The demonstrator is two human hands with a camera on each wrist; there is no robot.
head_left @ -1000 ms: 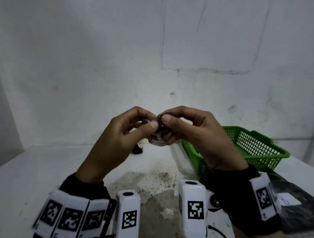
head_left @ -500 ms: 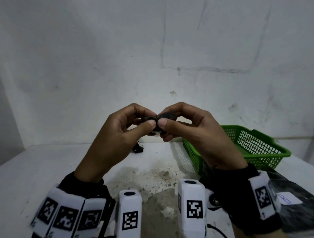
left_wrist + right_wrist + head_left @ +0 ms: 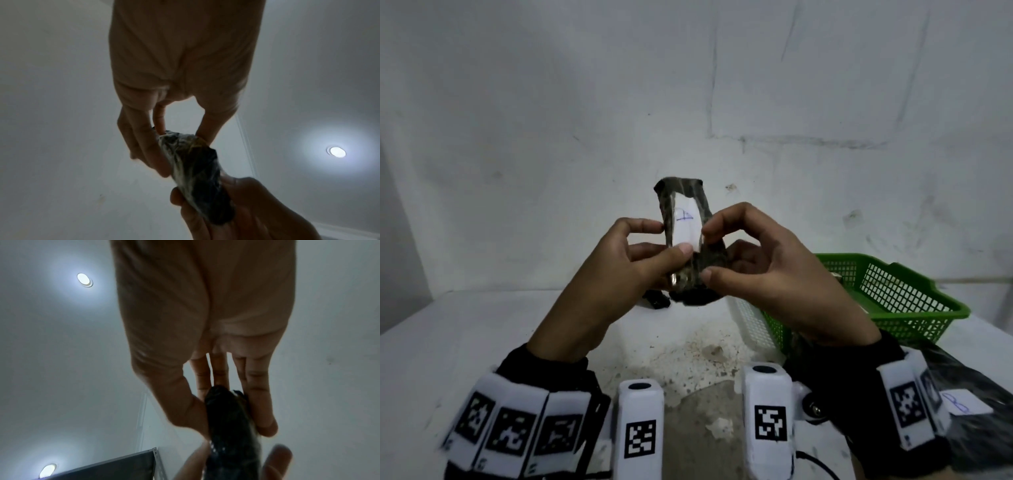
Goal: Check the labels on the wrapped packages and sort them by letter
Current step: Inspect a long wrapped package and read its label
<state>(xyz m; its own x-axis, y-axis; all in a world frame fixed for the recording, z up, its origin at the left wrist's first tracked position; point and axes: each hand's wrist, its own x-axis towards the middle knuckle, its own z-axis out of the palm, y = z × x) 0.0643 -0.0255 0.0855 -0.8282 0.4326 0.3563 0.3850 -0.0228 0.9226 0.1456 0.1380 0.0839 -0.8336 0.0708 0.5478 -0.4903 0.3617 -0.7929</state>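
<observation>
A stained white tabletop [image 3: 482, 342] runs back to a scuffed white wall; above it, left of the green plastic mesh basket [image 3: 893, 291], both hands hold upright a dark, plastic-wrapped package [image 3: 700, 270] with a white paper label [image 3: 686, 226] bearing a blue handwritten mark. The left hand [image 3: 613, 274] pinches its lower left edge between thumb and fingers; the right hand [image 3: 774, 274] pinches the right edge likewise; a second labelled dark package [image 3: 962, 404] lies just in front of the basket.

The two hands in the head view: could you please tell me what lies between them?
The wrapped package, upright with its white label facing the camera, pinched by the left hand and right hand.
</observation>
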